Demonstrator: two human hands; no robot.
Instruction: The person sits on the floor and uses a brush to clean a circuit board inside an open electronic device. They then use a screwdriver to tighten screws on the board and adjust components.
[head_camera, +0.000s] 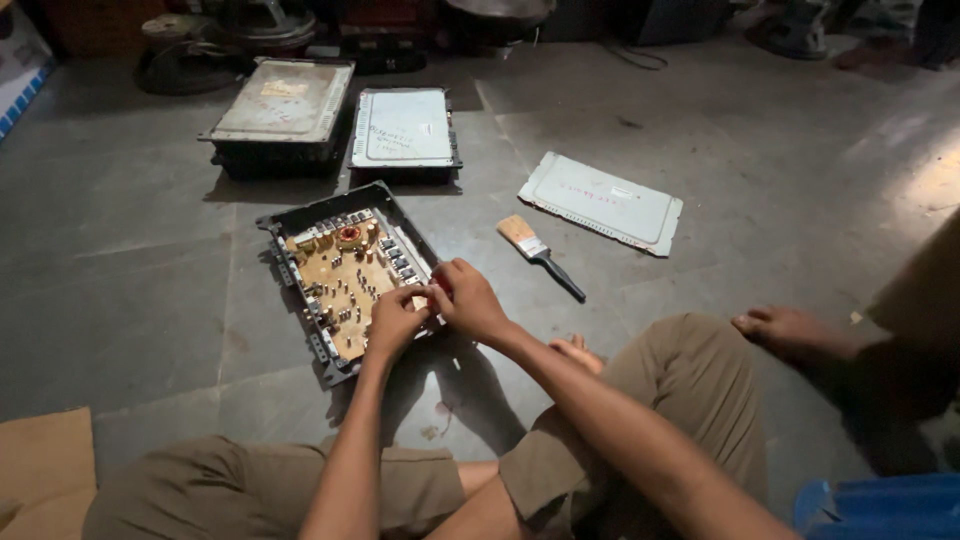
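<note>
Here my left hand (395, 322) and right hand (468, 298) pinch together at the near right corner of the open black metal chassis with its tan circuit board (335, 275) on the grey floor (140, 290); rigid, probably heavy, fragile parts, so I'd grip the rim.

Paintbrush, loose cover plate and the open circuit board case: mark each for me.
paintbrush (538, 256): head view, on the ferrule between bristles and dark handle.
loose cover plate (600, 203): head view, middle of its flat face.
open circuit board case (345, 275): head view, on the tan board.
</note>
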